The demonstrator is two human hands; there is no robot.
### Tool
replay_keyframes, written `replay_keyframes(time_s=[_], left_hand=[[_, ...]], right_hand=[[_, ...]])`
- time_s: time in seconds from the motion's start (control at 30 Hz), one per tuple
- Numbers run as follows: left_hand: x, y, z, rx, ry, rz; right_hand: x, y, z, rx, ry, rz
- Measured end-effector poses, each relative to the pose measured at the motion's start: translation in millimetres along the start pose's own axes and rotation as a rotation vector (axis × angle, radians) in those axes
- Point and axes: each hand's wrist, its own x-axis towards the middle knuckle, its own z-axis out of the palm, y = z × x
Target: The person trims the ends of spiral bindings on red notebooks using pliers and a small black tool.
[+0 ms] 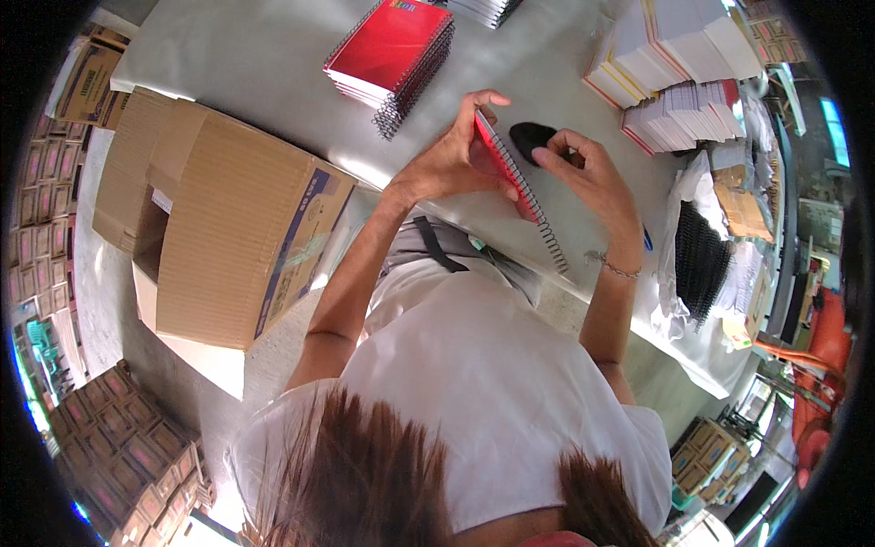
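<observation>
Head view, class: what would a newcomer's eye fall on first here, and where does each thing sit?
First, the red spiral notebook at the centre, held on edge over the grey table by the left hand, with the right hand at its wire spine. Next, the stack of red notebooks at the top, and the open cardboard box at the left.
</observation>
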Motion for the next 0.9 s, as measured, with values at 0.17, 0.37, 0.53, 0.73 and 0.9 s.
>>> replay_keyframes(time_s=[0.17,0.37,0.53,0.73,0.9], left_hand=[[1,-1,1,0.055,0.011,0.015],[-1,4,0,0.049,0.01,0.02],[-1,3,1,-0.017,-0.004,0.004],[0,3,0,-0.029,-0.01,0.001],[-1,6,9,-0.033,0.085,0.059]], right_hand=[[1,13,1,0.256,-0.043,-0.173],[-3,6,7,0.115,-0.01,-0.083],[-1,2,7,0.234,0.015,-0.131],[2,1,8,0.069,0.017,-0.055],[5,19,6,-0.042,0.411,-0.078]])
